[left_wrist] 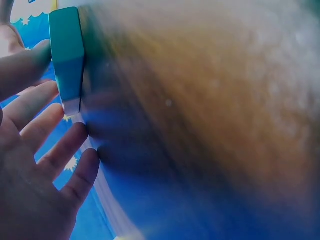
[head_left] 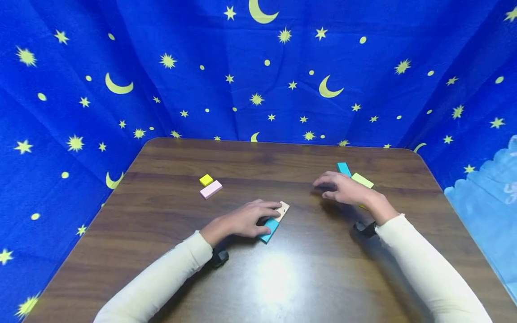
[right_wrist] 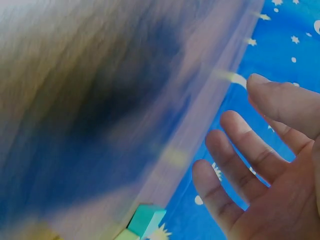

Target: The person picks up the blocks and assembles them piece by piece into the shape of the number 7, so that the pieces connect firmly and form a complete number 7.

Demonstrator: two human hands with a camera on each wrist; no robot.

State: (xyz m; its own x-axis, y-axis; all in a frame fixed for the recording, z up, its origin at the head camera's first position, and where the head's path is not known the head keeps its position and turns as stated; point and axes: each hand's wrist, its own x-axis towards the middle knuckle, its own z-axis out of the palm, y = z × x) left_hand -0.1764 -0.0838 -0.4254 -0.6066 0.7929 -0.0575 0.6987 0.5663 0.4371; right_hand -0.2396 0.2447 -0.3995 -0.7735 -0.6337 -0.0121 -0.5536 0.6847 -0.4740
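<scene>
My left hand (head_left: 252,219) rests at the middle of the table on a teal block (head_left: 269,230) and a pale wooden block (head_left: 283,210) with dark marks, which lie end to end. Its thumb and fingertips touch their upper faces, the fingers spread. In the left wrist view the teal block (left_wrist: 67,47) stands out beside the thumb. My right hand (head_left: 346,189) hovers over the table with loosely bent fingers and nothing in them. Close behind it lie another teal block (head_left: 343,168) and a light green block (head_left: 362,180). A yellow piece (head_left: 363,207) is mostly hidden under that hand.
To the left lie a small yellow block (head_left: 206,180) and a pink block (head_left: 211,189), close together. The brown wooden table (head_left: 169,278) ends at a blue curtain (head_left: 202,89) with moons and stars. Light blue cloth (head_left: 484,202) hangs at the right.
</scene>
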